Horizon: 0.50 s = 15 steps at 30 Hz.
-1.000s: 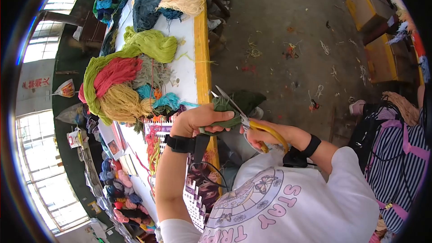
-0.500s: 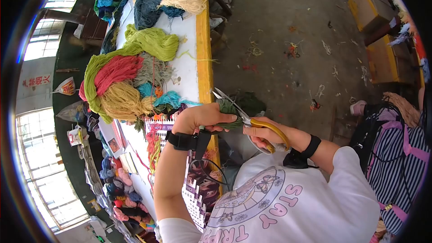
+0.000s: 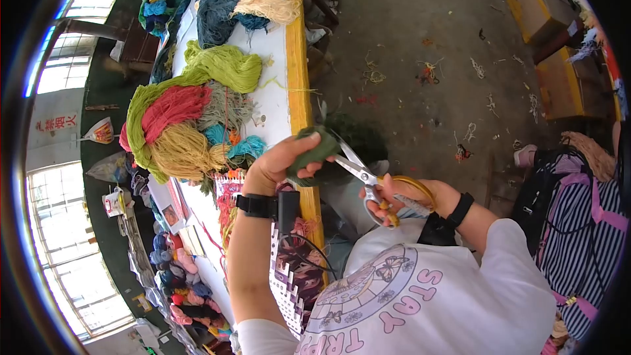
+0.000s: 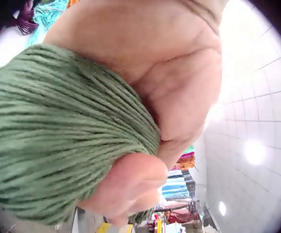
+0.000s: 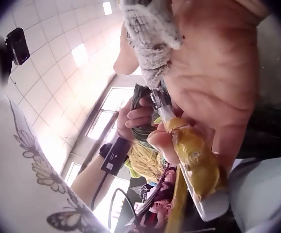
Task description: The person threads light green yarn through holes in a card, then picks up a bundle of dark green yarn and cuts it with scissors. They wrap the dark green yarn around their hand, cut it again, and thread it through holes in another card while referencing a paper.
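Observation:
In the head view my left hand (image 3: 289,158) grips a bundle of dark green yarn (image 3: 314,148) above the table's yellow edge. The left wrist view shows my fingers curled round the green strands (image 4: 58,126). My right hand (image 3: 411,198) holds scissors (image 3: 355,168) by yellow handles, their blades parted and pointing at the yarn. Close up in the right wrist view, one handle is wrapped in yellow material (image 5: 196,160) and another in whitish cloth (image 5: 148,41). More dark green yarn (image 3: 355,138) hangs beyond the blades.
Lime green yarn (image 3: 227,69), red yarn (image 3: 174,110) and tan yarn (image 3: 184,151) lie on the white table, with blue and cream hanks at its far end. Thread scraps lie on the floor (image 3: 407,26). Boxes (image 3: 539,6) and a striped cloth (image 3: 582,230) are at the right.
My left hand has moved slightly left and up with the green yarn, turning it. The scissors have drawn back to the right, and their blades are wider apart.

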Motion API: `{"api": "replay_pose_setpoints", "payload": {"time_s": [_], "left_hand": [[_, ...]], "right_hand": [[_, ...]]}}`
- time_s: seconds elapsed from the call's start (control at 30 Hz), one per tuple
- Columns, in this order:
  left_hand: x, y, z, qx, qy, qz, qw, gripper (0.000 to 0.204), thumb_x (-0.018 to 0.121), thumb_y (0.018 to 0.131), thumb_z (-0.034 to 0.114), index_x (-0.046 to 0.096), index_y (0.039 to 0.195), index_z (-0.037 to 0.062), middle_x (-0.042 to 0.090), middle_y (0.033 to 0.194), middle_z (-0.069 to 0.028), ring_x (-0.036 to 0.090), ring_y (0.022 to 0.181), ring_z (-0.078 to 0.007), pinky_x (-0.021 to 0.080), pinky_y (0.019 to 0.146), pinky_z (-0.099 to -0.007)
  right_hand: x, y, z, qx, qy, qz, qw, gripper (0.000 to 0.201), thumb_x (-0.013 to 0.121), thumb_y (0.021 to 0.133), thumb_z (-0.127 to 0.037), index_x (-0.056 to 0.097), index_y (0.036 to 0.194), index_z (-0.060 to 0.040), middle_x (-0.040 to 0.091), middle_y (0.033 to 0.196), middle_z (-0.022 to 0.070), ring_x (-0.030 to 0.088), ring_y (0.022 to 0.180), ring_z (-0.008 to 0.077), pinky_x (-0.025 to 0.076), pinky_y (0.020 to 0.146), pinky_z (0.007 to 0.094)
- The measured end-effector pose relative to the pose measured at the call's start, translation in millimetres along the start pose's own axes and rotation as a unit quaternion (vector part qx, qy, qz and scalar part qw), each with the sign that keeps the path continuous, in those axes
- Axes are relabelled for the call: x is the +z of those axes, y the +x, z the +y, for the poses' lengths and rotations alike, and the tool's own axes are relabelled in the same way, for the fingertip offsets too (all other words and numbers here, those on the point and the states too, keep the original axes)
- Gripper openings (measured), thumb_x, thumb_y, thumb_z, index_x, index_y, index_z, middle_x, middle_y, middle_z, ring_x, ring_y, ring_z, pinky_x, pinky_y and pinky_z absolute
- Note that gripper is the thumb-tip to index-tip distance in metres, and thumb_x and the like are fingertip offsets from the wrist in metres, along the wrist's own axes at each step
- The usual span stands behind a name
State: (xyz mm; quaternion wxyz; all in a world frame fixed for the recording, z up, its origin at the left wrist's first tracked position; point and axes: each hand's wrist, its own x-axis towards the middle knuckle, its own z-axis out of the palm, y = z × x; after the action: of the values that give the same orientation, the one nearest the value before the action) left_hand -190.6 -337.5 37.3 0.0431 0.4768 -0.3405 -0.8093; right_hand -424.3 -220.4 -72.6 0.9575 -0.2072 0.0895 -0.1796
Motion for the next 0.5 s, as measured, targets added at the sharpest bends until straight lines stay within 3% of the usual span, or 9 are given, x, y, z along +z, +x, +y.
{"api": "replay_pose_setpoints", "payload": {"time_s": [0.1,0.2,0.3,0.4,0.47,0.5], "left_hand": [[33,-9,11,-0.027,0.116,0.049,0.992,0.032,0.048,0.088,0.03,0.055,0.091,-0.0016,0.052,0.063,-0.0045,0.042,0.045,-0.0058,0.029,0.037,-0.0178],[30,-13,11,-0.052,0.149,0.055,0.986,0.03,0.051,0.087,0.029,0.058,0.083,-0.0002,0.05,0.057,-0.001,0.039,0.041,-0.0049,0.028,0.036,-0.0177],[25,-16,10,-0.059,0.136,0.056,0.987,0.029,0.052,0.087,0.028,0.057,0.084,0.0005,0.05,0.058,-0.0013,0.039,0.042,-0.0048,0.028,0.036,-0.0179],[28,-19,8,-0.054,0.199,0.109,0.972,0.029,0.051,0.087,0.029,0.056,0.085,0.001,0.05,0.059,-0.0018,0.04,0.044,-0.0055,0.029,0.038,-0.018],[29,-21,4,-0.041,0.285,0.16,0.944,0.03,0.05,0.088,0.031,0.056,0.085,0.0017,0.05,0.059,-0.0018,0.041,0.045,-0.0062,0.03,0.038,-0.0181],[30,-24,5,-0.004,0.25,0.16,0.955,0.031,0.049,0.088,0.031,0.056,0.086,0.0013,0.051,0.06,-0.0012,0.042,0.046,-0.006,0.032,0.039,-0.0182]], "right_hand": [[6,16,-5,-0.055,-0.003,-0.027,0.998,0.076,0.036,0.073,-0.07,0.037,0.114,-0.0064,0.047,0.083,0.0028,0.049,0.073,0.0141,0.042,0.068,0.0287],[17,18,-10,-0.078,0.012,-0.021,0.997,0.063,0.04,0.081,-0.061,0.04,0.109,-0.0044,0.048,0.077,0.0024,0.05,0.066,0.0113,0.042,0.06,0.0255],[35,14,-23,-0.055,-0.133,0.072,0.987,0.045,0.046,0.086,-0.047,0.046,0.097,-0.0028,0.047,0.065,0.0001,0.047,0.053,0.0072,0.041,0.05,0.0213],[40,13,-18,-0.07,-0.169,0.117,0.976,0.034,0.046,0.088,-0.036,0.047,0.09,-0.0021,0.044,0.055,-0.0004,0.044,0.043,0.0068,0.037,0.041,0.0214],[39,9,-21,-0.074,-0.176,0.111,0.975,0.038,0.046,0.088,-0.04,0.047,0.089,-0.0012,0.043,0.052,-0.0002,0.043,0.043,0.0072,0.037,0.04,0.0215],[33,9,-20,-0.078,-0.164,0.104,0.978,0.04,0.046,0.087,-0.041,0.046,0.09,-0.0009,0.043,0.053,-0.0002,0.042,0.043,0.0072,0.037,0.041,0.0216]]}}
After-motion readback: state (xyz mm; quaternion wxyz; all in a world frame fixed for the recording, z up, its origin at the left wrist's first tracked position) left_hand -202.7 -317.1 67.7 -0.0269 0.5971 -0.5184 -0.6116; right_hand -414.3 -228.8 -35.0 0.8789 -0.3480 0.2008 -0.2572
